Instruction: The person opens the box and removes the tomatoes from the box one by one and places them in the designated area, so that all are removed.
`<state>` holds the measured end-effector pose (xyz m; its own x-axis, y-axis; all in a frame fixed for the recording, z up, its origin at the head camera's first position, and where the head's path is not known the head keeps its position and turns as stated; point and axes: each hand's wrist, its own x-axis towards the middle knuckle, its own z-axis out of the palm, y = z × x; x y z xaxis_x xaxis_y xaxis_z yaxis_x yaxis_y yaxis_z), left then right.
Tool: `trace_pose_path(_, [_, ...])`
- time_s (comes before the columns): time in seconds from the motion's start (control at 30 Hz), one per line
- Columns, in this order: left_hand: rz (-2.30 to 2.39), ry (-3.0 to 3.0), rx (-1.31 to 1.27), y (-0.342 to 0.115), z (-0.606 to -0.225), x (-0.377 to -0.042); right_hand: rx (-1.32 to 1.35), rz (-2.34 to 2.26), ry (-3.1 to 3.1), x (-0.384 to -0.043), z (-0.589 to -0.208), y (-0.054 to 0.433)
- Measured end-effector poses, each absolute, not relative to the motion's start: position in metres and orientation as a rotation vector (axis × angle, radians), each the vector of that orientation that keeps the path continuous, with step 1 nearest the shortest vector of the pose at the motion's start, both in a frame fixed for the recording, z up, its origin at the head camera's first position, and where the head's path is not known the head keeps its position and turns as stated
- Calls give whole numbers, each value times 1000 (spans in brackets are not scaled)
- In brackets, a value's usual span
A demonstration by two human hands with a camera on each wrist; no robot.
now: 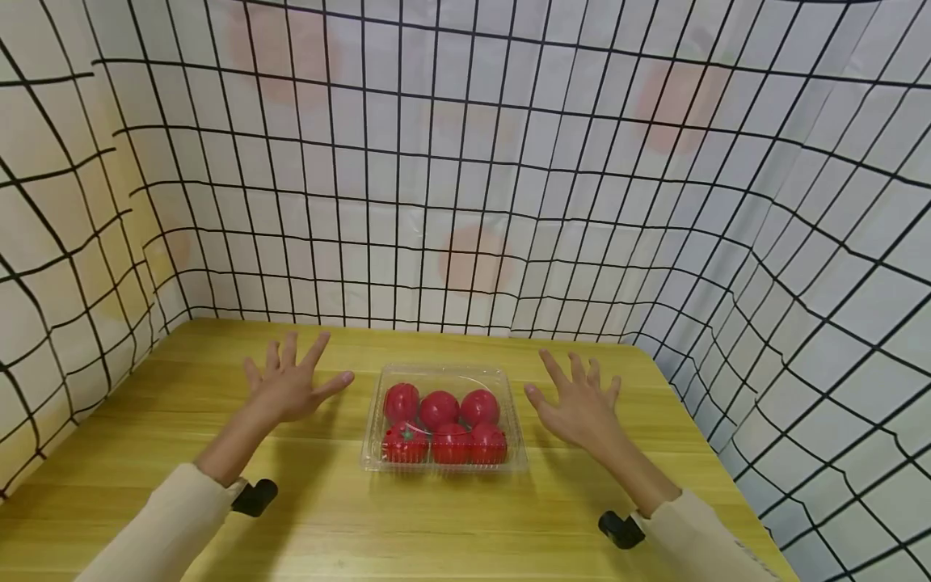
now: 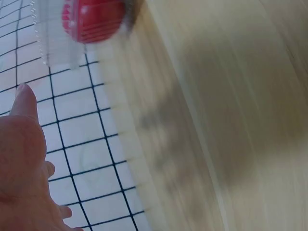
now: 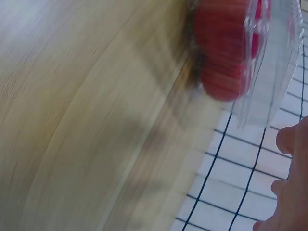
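A clear plastic clamshell box (image 1: 444,467) sits in the middle of the wooden table, its lid down over several red tomatoes (image 1: 440,411) in two rows. To its left my left hand (image 1: 287,390) hovers with fingers spread, thumb pointing toward the box. On the other side my right hand (image 1: 582,404) is held the same way, fingers apart and nothing in it. Each wrist view shows its hand apart from the box, with one end of the box (image 2: 55,33) and a tomato (image 2: 96,19) near the left hand, and tomatoes (image 3: 224,79) near the right.
The yellowish wooden table (image 1: 451,533) carries shadows of both hands. A black wire grid (image 1: 451,194) backed by pale sheeting encloses the table at the back and both sides. Small black wrist cameras (image 1: 254,497) stick out below the sleeves.
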<state>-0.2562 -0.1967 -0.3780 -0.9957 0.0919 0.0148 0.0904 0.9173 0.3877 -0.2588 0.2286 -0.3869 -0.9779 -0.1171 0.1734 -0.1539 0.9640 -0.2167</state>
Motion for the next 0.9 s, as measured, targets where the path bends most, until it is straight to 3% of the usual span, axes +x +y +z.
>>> trace_pose_path(0.63, [893,2970,253,-180,-386,-256,428,579,-2887,-251,-378,184])
trace_pose_path(0.9, [1207,2729,379,-173,-390,-256,541,651,-2891,-246,-376,160])
